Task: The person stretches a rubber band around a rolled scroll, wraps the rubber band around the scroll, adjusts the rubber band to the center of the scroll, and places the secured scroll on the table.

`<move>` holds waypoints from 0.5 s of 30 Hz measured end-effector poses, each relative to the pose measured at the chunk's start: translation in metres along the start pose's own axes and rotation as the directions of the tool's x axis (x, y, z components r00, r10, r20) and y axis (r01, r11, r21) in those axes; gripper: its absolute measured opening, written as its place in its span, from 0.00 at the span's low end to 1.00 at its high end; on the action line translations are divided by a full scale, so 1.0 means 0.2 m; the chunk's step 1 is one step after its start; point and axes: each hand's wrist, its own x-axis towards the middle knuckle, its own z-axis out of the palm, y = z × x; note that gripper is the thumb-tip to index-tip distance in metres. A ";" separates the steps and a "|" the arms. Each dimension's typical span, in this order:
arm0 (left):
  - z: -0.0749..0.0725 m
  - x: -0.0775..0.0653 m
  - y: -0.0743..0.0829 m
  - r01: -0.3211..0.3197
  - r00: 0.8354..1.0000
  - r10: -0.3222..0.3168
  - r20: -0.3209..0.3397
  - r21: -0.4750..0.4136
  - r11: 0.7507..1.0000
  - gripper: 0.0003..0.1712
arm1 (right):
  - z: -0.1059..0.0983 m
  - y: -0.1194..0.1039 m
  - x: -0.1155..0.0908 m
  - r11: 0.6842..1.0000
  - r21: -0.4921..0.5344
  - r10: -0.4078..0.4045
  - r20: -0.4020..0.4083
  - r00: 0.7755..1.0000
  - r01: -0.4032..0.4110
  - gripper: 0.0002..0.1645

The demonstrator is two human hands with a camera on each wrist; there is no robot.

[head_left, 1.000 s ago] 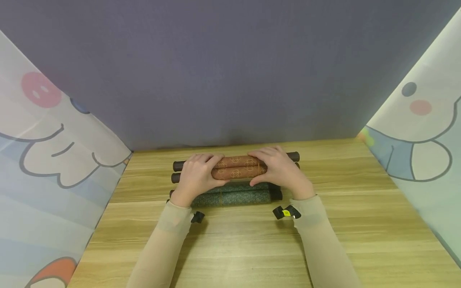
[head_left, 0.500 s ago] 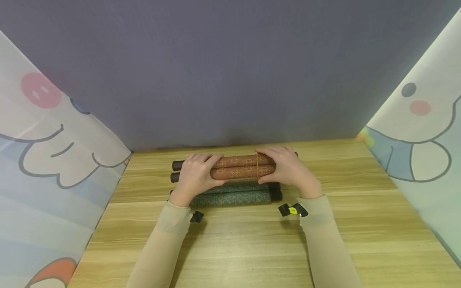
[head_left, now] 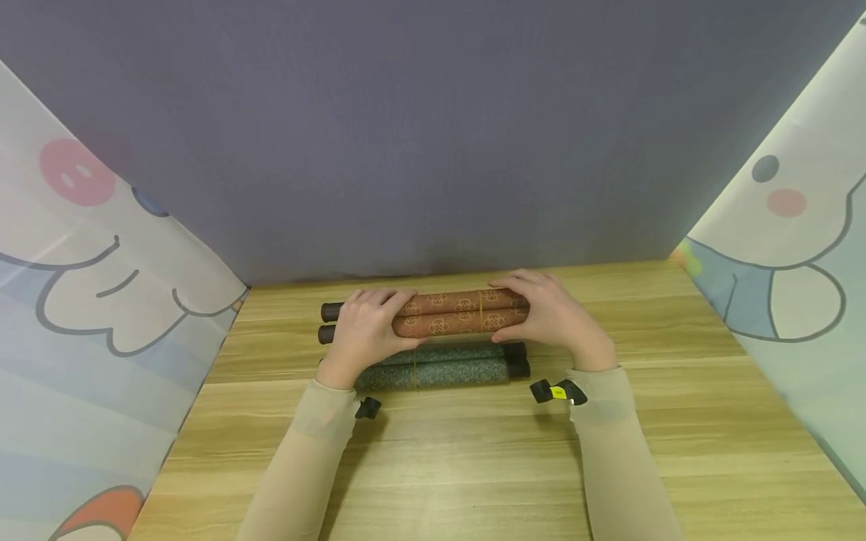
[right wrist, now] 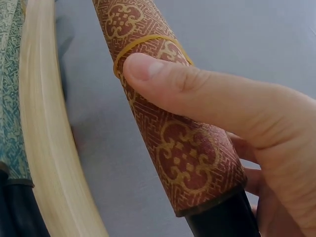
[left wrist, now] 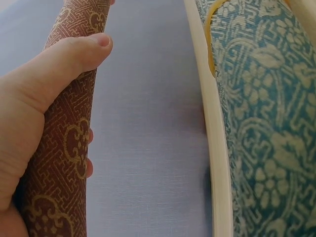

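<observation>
A pair of reddish-brown scrolls with gold patterns and dark end knobs lies side by side, bound by a thin yellow rubber band. My left hand grips them near their left end, thumb on the near side. At the right end, my right hand holds them between thumb and fingers, its thumb close to the band. Nearer to me a pair of green patterned scrolls, also banded, rests on the table, with its left end partly hidden by my left forearm.
The wood-grain table runs back to a grey upright panel. Cartoon-printed sheets line the left side, and similar ones the right. A dark strap piece hangs by my right cuff.
My right hand has slid rightward along the red scrolls, past the rubber band, covering their right end knobs. The scrolls and my left hand have shifted very slightly left.
</observation>
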 end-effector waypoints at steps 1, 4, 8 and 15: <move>0.00 0.00 0.00 0.001 1.000 -0.001 0.001 -0.001 1.000 0.49 | 0.00 0.00 0.00 1.000 -0.002 0.001 0.000 1.000 -0.001 0.58; 0.00 0.00 0.00 0.004 1.000 -0.004 0.008 -0.006 1.000 0.50 | 0.00 0.00 0.00 1.000 -0.003 -0.002 0.004 1.000 0.002 0.58; 0.00 0.00 -0.01 0.003 1.000 -0.003 0.010 -0.005 1.000 0.50 | -0.01 0.00 0.00 1.000 -0.005 -0.007 0.008 1.000 0.007 0.58; 0.01 0.00 0.00 -0.004 1.000 0.004 0.005 -0.006 1.000 0.50 | 0.01 -0.01 0.01 0.999 -0.033 -0.018 0.020 1.000 0.018 0.58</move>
